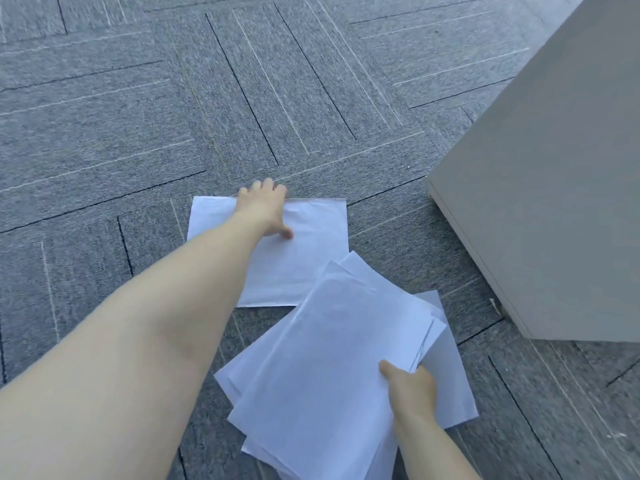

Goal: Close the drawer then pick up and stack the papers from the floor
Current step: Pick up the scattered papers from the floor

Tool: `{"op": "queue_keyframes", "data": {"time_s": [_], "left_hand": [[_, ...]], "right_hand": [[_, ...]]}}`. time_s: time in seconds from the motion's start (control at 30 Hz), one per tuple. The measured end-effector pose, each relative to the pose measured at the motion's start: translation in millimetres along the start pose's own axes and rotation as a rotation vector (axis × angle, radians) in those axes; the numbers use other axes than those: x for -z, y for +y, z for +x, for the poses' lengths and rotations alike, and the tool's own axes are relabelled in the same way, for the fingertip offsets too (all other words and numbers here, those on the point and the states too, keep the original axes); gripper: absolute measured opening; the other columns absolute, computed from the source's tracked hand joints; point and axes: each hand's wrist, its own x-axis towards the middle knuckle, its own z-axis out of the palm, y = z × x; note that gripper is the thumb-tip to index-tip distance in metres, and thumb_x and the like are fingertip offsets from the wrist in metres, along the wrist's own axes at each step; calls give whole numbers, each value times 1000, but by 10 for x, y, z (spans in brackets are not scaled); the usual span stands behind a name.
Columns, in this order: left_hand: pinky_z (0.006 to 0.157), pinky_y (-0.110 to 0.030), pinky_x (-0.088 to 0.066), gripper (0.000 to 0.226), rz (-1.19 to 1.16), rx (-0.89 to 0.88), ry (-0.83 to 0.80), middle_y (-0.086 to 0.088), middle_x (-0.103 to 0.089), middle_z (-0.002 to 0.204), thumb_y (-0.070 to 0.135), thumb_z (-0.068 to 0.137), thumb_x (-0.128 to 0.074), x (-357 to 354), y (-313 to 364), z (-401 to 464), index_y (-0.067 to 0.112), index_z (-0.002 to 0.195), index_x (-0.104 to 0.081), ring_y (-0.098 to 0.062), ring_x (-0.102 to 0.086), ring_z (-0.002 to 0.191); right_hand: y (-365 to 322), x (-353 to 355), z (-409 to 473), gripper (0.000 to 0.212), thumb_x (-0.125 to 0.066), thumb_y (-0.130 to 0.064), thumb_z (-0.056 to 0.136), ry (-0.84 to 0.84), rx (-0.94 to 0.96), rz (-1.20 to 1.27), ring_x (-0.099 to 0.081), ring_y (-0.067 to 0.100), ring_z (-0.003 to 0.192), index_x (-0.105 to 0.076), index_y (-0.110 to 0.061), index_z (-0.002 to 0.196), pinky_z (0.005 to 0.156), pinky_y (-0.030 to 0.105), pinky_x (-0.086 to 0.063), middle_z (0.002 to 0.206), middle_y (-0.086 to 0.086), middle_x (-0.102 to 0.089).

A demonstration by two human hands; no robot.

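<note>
On grey carpet, left hand (265,209) lies spread atop one sheet (304,258); right hand (410,386) grips stack (322,375).

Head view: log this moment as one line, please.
stage: gathering papers | left hand: flat on sheet on carpet | right hand: holding stack | cabinet: right, no open drawer visible

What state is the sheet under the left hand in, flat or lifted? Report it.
Flat. The sheet lies spread on the carpet, left hand pressing its far edge.
</note>
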Motion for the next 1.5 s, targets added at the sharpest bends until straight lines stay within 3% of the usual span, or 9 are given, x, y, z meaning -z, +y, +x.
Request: {"op": "queue_keyframes", "data": {"time_s": [0.17,0.33,0.5,0.67,0.83,0.93,1.13,1.27,1.5], "left_hand": [[96,-39,-38,49,65,50,-196,-8,-66,119,50,74,-67,33,39,-150,18,111,-62,-29,-57,116],[71,-28,-49,17,-701,167,-331,-8,-70,97,15,80,-70,136,-396,-781,15,97,-68,-21,-68,81],[56,-31,-60,61,-1351,347,-526,-11,-77,96,31,49,-91,497,-940,-1502,9,101,-68,-20,-75,69],[72,-35,-57,44,-1009,325,-394,-8,-75,89,29,48,-78,72,-365,-1646,10,87,-72,-14,-71,66],[92,-42,-45,55,-390,196,-148,-8,-54,113,42,64,-78,-547,522,-1623,14,107,-59,-33,-48,110],[94,-45,-43,69,-264,245,-92,-9,-49,122,41,65,-81,-614,806,-1699,9,117,-49,-33,-47,117],[93,-45,-42,66,-316,287,-85,-13,-55,121,39,64,-81,-711,1004,-1735,8,113,-48,-36,-50,116],[81,-37,-52,42,-478,287,-258,-11,-72,97,34,61,-75,-695,986,-1703,14,97,-66,-33,-65,95],[74,-38,-59,25,-1023,261,-439,-6,-76,79,2,72,-75,-267,699,-1741,4,96,-72,-21,-72,70]], "right_hand": [[109,103,-20,14,-68,-12,80,21,-53,33,-66,33,86,-64,-12,94,87,51,-55,91,6,-70],[240,135,-170,18,-65,-14,80,112,-117,19,-65,36,88,-67,-5,95,85,52,-56,93,11,-70],[218,138,-398,39,-64,-25,83,275,-323,16,-50,48,112,-58,-8,116,86,50,-50,143,17,-36],[97,114,-390,46,-54,-30,88,237,-356,22,-44,47,125,-51,-7,128,100,53,-42,147,21,-38],[162,163,-290,48,-63,-16,86,283,-311,139,-51,34,82,-51,-11,132,72,40,-43,143,19,-36],[165,212,-266,74,-72,-17,81,308,-361,245,-55,40,102,-36,-17,145,76,41,-43,146,22,-36],[180,234,-333,68,-78,-22,76,290,-434,357,-61,39,110,-46,-3,132,77,38,-44,130,23,-56],[175,110,-294,33,-81,-29,71,102,-399,319,-68,34,91,-62,-5,83,87,50,-55,104,17,-70],[-73,165,-456,10,-70,-8,80,-83,-241,308,-68,34,92,-65,-9,89,89,50,-56,100,13,-71]]}}
